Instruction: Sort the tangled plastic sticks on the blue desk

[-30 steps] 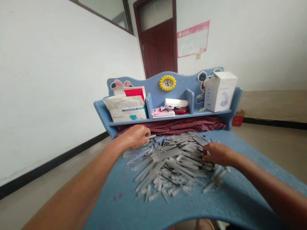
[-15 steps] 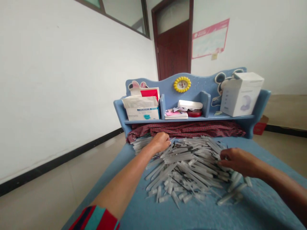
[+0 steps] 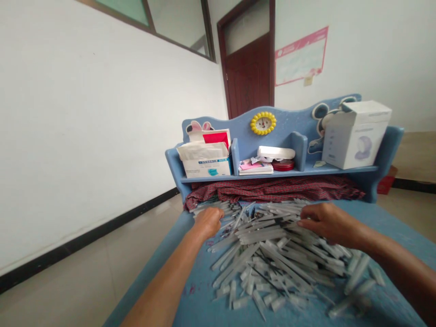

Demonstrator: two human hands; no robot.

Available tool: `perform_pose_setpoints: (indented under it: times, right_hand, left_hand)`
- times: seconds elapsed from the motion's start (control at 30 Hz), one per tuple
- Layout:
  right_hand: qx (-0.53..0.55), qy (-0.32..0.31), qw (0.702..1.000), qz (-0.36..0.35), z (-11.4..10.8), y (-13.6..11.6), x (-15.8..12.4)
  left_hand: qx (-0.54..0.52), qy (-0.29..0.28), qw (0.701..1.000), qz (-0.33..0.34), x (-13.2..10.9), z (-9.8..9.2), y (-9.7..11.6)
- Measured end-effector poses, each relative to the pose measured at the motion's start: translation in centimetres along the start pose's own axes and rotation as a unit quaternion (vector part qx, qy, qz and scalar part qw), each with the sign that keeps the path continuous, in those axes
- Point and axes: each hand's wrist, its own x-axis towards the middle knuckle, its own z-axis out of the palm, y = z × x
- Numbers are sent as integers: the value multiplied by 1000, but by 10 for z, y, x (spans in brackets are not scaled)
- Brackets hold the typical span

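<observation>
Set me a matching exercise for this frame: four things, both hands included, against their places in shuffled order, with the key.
Things:
1. Left hand
2. Checked cloth
3. Right hand
4. Yellow-rimmed dial

Places:
A. On the blue backboard
B. At the right side of the heap of translucent plastic pieces, as seen by the camera
C. Beneath the shelf, behind the heap
D. At the left side of the heap, as seen by the camera

Right pairs: 1-D, 2-C, 3-B, 4-A

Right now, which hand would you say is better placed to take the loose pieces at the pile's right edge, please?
Probably the right hand: it is over the right of the pile, nearer those loose pieces; the left hand is at the pile's left.
</observation>
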Motion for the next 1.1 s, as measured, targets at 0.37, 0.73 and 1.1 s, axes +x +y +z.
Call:
perform_pose_setpoints:
  times: [0.37, 0.73, 1.1]
  right_hand:
    - [178, 65, 982, -30, 18, 8, -5]
    - [432, 7, 901, -51, 20, -19, -15]
    - [407, -44, 911, -47, 27, -19, -18]
  left_hand:
    - [20, 23, 998, 49, -4, -12, 7]
    - [-205, 146, 916, 312, -43, -22, 88]
    - [-206, 162, 909, 322, -46, -8, 94]
